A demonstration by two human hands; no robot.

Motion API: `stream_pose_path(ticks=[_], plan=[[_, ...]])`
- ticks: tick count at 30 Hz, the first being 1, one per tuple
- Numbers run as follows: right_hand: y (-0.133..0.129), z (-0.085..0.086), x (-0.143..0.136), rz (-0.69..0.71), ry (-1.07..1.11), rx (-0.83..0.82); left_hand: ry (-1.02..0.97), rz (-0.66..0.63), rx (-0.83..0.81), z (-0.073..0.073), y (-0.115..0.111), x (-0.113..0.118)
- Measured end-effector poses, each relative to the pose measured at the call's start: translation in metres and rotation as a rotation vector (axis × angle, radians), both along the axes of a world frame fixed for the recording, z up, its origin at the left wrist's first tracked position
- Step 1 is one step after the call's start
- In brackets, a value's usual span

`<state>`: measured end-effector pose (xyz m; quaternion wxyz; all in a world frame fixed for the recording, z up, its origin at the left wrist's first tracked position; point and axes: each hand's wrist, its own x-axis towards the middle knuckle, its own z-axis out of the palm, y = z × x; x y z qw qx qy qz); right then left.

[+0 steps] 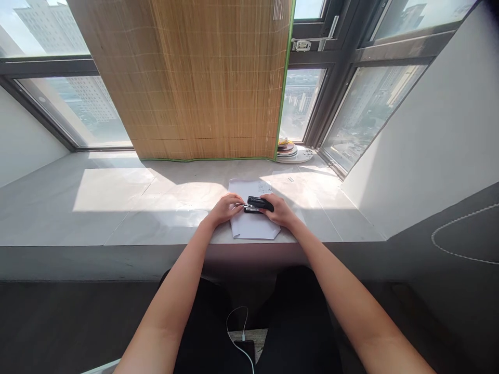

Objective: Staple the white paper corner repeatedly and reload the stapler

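Observation:
A black stapler [257, 204] lies sideways over white sheets of paper [255, 227] on the window sill, its metal inside showing between the upper and lower parts. My right hand [277, 209] is wrapped round the stapler's right end. At its left end, my left hand [226, 208] has its fingers closed in a pinch around something small and thin, too small to name. Dark marks show on the top right of the paper.
A bamboo blind [202, 83] hangs over the window behind the sill [117, 208]. Stacked plates [287, 150] stand at the back right. A white cable [230, 332] runs to a dark device [246, 348] below, between the knees. A beaded cord [448, 249] hangs at the right.

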<state>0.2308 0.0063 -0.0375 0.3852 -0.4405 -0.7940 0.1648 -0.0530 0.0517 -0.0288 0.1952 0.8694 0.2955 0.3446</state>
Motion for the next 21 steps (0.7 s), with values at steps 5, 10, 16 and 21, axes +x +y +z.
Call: stream_pose_path(ticks=[5, 10, 16, 21], plan=[[0.0009, -0.0015, 0.0001, -0.005, 0.004, -0.004, 0.000, 0.019, 0.027, -0.0001, -0.0016, -0.0012], [0.0004, -0.0002, 0.0000, -0.001, -0.002, 0.000, 0.059, 0.054, 0.087, -0.0017, -0.0030, -0.0008], [-0.0010, 0.0025, 0.0000, -0.001, -0.005, -0.004, -0.050, 0.085, 0.115, -0.0013, -0.0063, -0.0020], [-0.0014, 0.0032, 0.0004, -0.006, -0.009, -0.005, -0.118, 0.167, 0.011, 0.0032, -0.0103, -0.0025]])
